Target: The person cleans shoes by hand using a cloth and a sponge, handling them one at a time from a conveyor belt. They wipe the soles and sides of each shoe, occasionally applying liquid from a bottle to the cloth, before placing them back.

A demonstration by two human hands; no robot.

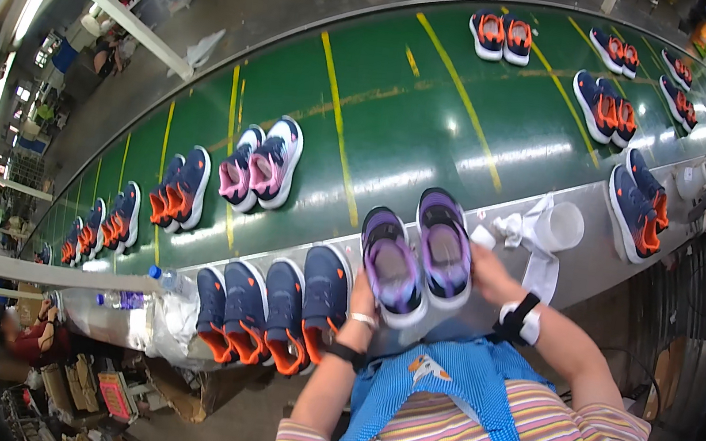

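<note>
My left hand (363,299) is closed on the heel side of a purple and black shoe (394,270). Its mate, another purple and black shoe (445,249), is gripped along the outer side by my right hand (491,275). Both shoes sit side by side at the belt's near edge, toes pointing away and openings facing up. Fingers under and behind the shoes are partly hidden. Just left of my left hand, navy shoes with orange linings (264,303) stand in a row on the metal ledge.
A green conveyor belt (366,124) with yellow lines carries a navy and pink pair (265,168) and several navy-orange pairs. Right of my hands lie a white cup (565,227) and white cloth (533,235). Another navy-orange pair (637,209) rests on the right ledge. A person (43,339) is at far left.
</note>
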